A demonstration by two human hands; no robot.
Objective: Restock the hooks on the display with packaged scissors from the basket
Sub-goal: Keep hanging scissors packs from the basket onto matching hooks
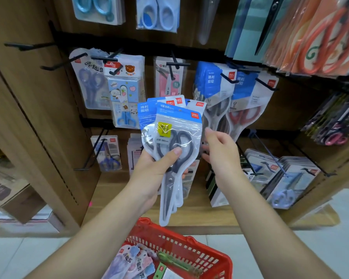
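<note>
One left hand point(155, 168), one right hand point(220, 152), one red basket point(189, 239), four scissor packs point(177, 127) (roughly)

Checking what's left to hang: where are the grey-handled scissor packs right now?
Centre of the head view: the left hand grips the scissor packs above the red basket, the right hand beside them.

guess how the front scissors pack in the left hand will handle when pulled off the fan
The front scissors pack has a glossy, crinkled plastic pouch, so it probably slides easily and flexes at the edges. The long scissors inside likely keep it stiff lengthwise.
</note>
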